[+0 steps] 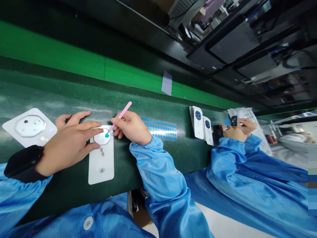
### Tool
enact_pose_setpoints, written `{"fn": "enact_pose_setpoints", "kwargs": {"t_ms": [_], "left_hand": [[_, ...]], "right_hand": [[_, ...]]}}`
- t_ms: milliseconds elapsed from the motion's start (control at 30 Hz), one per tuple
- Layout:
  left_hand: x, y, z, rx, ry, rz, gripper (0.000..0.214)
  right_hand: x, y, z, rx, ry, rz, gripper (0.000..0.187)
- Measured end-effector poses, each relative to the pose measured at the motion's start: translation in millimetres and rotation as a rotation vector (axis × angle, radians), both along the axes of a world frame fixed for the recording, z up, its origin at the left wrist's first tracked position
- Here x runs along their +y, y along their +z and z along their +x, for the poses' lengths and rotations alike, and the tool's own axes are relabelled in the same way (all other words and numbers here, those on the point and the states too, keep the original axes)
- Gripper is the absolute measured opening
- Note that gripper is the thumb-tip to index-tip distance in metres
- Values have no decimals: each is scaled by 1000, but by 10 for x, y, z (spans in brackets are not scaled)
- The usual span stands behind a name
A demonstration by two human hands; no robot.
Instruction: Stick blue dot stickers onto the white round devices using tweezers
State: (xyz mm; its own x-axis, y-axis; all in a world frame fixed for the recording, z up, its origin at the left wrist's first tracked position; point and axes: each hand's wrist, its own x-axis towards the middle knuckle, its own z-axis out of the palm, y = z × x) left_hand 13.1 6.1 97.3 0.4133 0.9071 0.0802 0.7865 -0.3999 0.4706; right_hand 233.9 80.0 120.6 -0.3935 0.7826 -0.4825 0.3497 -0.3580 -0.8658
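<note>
A white phone back cover (pixel 102 170) with dark printed characters lies flat on the green bench in front of me. A blue dot (pixel 107 135) shows in the rounded camera area at its far end. My left hand (pixel 70 140), with a black band on the wrist, rests on the cover's left side, fingers stretched out around the camera area. Pinched in my right hand (pixel 132 127) is a slim pink stick (pixel 125 110), its lower tip beside the blue dot. A sheet of blue round stickers (pixel 162 129) lies right of that hand, partly hidden by the wrist.
Another white cover (pixel 29 127) is at the far left. Two stacks of white covers (pixel 198 127) with blue camera areas stand to the right. A grey card-like piece (pixel 166 83) leans on the green ledge. A co-worker's hands (pixel 239 130) hold a small black piece at the right.
</note>
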Motion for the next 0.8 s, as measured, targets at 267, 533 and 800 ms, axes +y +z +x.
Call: {"fn": "enact_pose_setpoints", "kwargs": {"t_ms": [267, 533, 800], "left_hand": [[3, 55, 16, -14, -3, -29, 35], [-13, -4, 17, -27, 12, 7, 32], [-19, -30, 17, -11, 21, 26, 29]], "right_hand": [[-2, -11, 2, 15, 1, 4, 26], [-6, 27, -19, -8, 10, -20, 26], [-12, 36, -34, 5, -19, -29, 24]]}}
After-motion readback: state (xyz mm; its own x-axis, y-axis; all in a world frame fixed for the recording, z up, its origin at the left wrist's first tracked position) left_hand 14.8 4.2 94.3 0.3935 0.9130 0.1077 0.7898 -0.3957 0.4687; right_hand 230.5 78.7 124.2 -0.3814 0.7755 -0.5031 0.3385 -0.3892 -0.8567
